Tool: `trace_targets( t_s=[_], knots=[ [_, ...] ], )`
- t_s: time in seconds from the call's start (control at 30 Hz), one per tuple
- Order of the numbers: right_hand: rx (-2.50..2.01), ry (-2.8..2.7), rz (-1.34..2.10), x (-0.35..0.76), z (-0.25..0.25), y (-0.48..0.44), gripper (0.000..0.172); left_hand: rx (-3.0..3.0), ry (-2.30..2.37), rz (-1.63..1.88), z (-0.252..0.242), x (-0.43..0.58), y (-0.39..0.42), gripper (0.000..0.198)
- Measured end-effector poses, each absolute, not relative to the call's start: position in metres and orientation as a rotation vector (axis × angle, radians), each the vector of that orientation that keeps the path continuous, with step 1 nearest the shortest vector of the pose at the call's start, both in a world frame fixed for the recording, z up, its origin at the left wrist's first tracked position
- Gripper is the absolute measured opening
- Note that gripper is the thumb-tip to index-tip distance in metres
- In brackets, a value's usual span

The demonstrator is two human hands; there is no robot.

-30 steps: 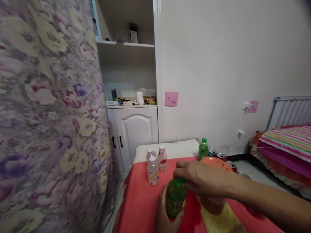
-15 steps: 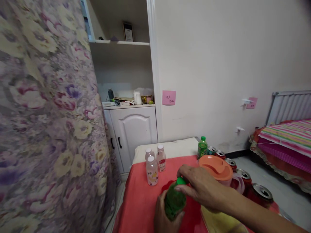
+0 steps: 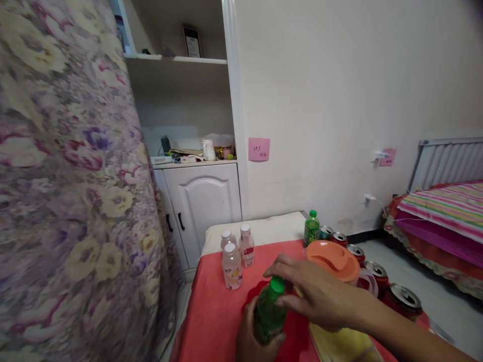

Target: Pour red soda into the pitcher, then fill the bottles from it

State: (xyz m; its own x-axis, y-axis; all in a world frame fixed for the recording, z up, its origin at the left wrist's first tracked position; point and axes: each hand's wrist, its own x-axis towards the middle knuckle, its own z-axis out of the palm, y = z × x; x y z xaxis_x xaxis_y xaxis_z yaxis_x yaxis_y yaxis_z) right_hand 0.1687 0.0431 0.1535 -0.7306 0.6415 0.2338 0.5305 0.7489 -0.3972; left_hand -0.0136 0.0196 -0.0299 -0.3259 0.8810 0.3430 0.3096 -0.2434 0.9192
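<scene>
My left hand is wrapped around the body of a green plastic bottle, held upright with a slight tilt. The bottle's green cap is on. My right hand hovers around the cap, fingers spread beyond it and thumb on the near side, so the grip there looks loose. Beneath the bottle lies a red dish-like item, mostly hidden by my hands. A folded yellow cloth rests under my right forearm.
Several clear bottles with white caps stand left of my hands. To the right are a jug with an orange lid, another green bottle and several drink cans along the table edge. A floral curtain hangs at left.
My right hand's fingers have loosened and spread away from the cap, leaving more of it showing. The bottle has come a little more upright in my left hand. The view has shifted slightly.
</scene>
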Motion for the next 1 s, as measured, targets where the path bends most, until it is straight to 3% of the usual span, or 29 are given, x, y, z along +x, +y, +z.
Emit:
trace_targets(
  t_s=[0.2,0.37,0.57,0.83,1.0],
  knots=[
    [-0.973,-2.525,0.418,0.166,0.149,0.043,0.015,1.432,1.511,1.609,-0.034,-0.014,0.021,0.07],
    [-0.894,-2.545,0.517,0.167,0.153,0.043,0.033,1.439,1.548,1.592,-0.038,-0.013,0.023,0.068],
    [-0.908,-2.51,0.502,0.165,0.15,0.042,0.015,1.477,1.487,1.605,-0.054,-0.019,0.03,0.072],
    [-0.688,-2.556,0.567,0.168,0.154,0.043,0.031,1.47,1.476,1.565,-0.061,-0.024,0.032,0.07],
    [-0.934,-2.493,0.517,0.166,0.146,0.042,0.022,1.461,1.497,1.559,-0.066,-0.025,0.032,0.075]
  ],
)
